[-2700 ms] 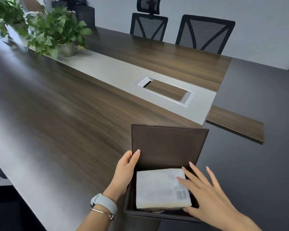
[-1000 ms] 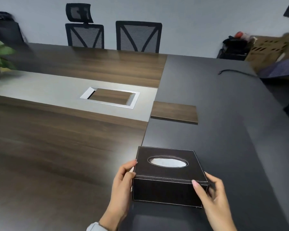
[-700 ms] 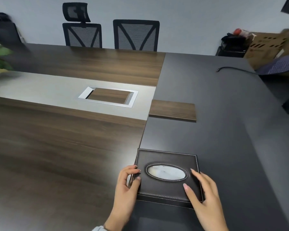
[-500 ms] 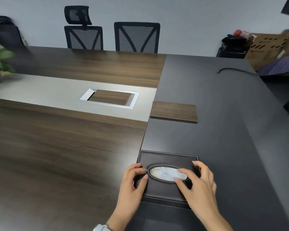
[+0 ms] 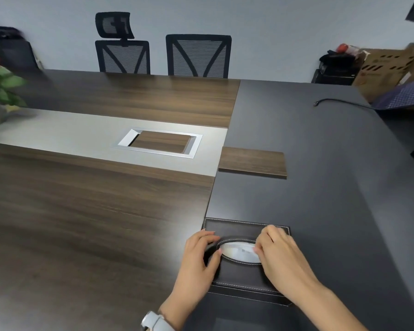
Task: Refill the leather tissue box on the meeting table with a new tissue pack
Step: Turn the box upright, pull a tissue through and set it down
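Observation:
The dark brown leather tissue box [image 5: 242,273] stands closed on the dark grey part of the meeting table [image 5: 320,187], near the front edge. The white tissue pack [image 5: 237,250] shows through the oval opening in its lid. My left hand [image 5: 196,256] grips the box's left side, with its fingertips curled at the left end of the oval. My right hand [image 5: 280,254] lies over the right half of the lid, its thumb and fingertips pinched on the pack at the right end of the opening.
A loose wooden panel [image 5: 252,162] lies beyond the box. A framed cable hatch [image 5: 160,143] sits in the silver centre strip. A potted plant [image 5: 0,91] stands far left, two mesh chairs [image 5: 198,56] at the far side, and a black cable [image 5: 339,102] far right.
The open box with the pack inside was closed and set upright. Both hands then slid from its sides onto the lid, and my right fingertips reached the pack in the oval.

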The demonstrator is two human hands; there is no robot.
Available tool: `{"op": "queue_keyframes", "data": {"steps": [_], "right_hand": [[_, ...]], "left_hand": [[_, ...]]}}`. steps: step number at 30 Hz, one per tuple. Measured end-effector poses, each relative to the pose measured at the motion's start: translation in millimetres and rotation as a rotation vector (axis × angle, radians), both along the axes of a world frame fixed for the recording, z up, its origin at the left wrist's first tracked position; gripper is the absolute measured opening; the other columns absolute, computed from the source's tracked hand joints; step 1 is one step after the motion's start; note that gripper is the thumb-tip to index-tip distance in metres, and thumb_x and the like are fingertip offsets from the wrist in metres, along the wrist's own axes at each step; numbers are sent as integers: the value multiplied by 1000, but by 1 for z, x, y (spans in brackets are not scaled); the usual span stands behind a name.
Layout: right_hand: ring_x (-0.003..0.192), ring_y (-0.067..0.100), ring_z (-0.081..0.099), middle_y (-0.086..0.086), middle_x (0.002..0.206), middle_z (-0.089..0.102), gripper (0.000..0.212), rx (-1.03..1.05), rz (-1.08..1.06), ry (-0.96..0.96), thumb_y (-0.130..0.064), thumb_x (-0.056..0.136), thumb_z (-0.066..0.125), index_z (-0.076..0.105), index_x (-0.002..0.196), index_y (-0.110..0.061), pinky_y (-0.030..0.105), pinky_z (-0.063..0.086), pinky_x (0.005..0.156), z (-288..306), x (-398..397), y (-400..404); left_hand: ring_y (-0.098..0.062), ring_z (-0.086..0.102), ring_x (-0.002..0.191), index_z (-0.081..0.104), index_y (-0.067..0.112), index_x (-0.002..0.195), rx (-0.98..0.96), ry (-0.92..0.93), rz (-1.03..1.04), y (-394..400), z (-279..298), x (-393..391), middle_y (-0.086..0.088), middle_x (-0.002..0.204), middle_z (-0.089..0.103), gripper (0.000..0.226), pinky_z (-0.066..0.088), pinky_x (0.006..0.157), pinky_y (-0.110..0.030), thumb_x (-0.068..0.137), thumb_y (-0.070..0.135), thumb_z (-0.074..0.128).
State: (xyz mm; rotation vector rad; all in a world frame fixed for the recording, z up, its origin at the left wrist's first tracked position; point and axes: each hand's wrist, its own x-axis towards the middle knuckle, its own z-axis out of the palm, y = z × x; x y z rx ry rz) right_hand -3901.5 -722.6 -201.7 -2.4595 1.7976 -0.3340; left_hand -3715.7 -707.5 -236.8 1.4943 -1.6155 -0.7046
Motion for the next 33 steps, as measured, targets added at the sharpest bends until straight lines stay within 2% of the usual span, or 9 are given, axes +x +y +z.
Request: {"op": "queue_keyframes", "data": {"steps": [4, 8, 11, 15, 18, 22, 27, 29, 33], "right_hand": [[52, 12, 36, -8, 74, 51, 33, -8, 57, -96, -17, 84, 63, 33, 76, -25, 22, 31, 45, 8, -17, 18], [85, 14, 54, -15, 98, 53, 6, 214, -39, -351, -37, 96, 43, 41, 100, -33, 24, 43, 74, 17, -18, 20], [103, 5, 43, -24, 113, 42, 53, 337, -90, -386, -44, 85, 61, 33, 130, -40, 20, 33, 93, 13, -22, 16], [98, 6, 43, -31, 95, 54, 16, 249, -14, -289, -27, 84, 62, 60, 94, -40, 15, 25, 89, 11, -27, 7], [87, 3, 53, -30, 83, 55, 33, 309, 77, -369, -20, 85, 56, 46, 78, -51, 19, 38, 80, 14, -28, 5], [86, 6, 59, -27, 109, 55, 42, 155, 43, -597, -20, 83, 62, 52, 93, -60, 14, 43, 78, 17, -28, 8], [88, 7, 58, -13, 108, 64, 53, -171, -393, -1168, -8, 77, 74, 60, 100, -53, 17, 44, 91, 18, -27, 24], [102, 0, 56, -11, 124, 58, 55, -85, -540, -1272, -9, 77, 73, 55, 107, -51, 24, 40, 101, 9, -30, 35], [120, 4, 49, -5, 144, 47, 92, 498, -540, -1231, -14, 64, 84, 37, 141, -32, 25, 31, 103, -21, -37, 62]], "left_hand": [[20, 28, 114, 60, 22, 118, -21, -133, -136, -13, 1, -4, 26, 117, 41, 52, 13, 97, 6, 75, 51, 52], [1, 41, 113, 71, 9, 87, -41, -164, -176, -28, 2, -10, 12, 104, 59, 45, 17, 99, 2, 74, 49, 54], [5, 43, 112, 67, 14, 82, 38, -94, -192, -33, 7, -11, 25, 91, 57, 45, 24, 97, -4, 73, 54, 48], [-1, 52, 100, 53, 39, 78, 101, -44, -219, -28, 15, -5, 20, 85, 60, 11, 21, 90, 2, 74, 49, 52], [-4, 50, 96, 53, 47, 88, 87, -38, -241, -24, 19, -2, 8, 86, 64, 12, 27, 86, -1, 78, 47, 47], [-2, 45, 96, 50, 51, 102, 95, 38, -177, -18, 23, -3, 6, 87, 61, 23, 31, 84, -3, 82, 41, 51], [10, 54, 98, 48, 45, 109, 119, 208, 79, -5, 22, 2, 7, 98, 62, 47, 33, 86, 2, 88, 5, 60], [17, 50, 107, 47, 42, 112, 176, 290, 169, 7, 18, 4, 15, 114, 57, 42, 33, 95, -2, 90, 8, 58], [-3, 43, 122, 41, 22, 137, 428, 518, 240, 30, 15, 2, 10, 134, 46, 43, 27, 103, -20, 95, 18, 50]]}}
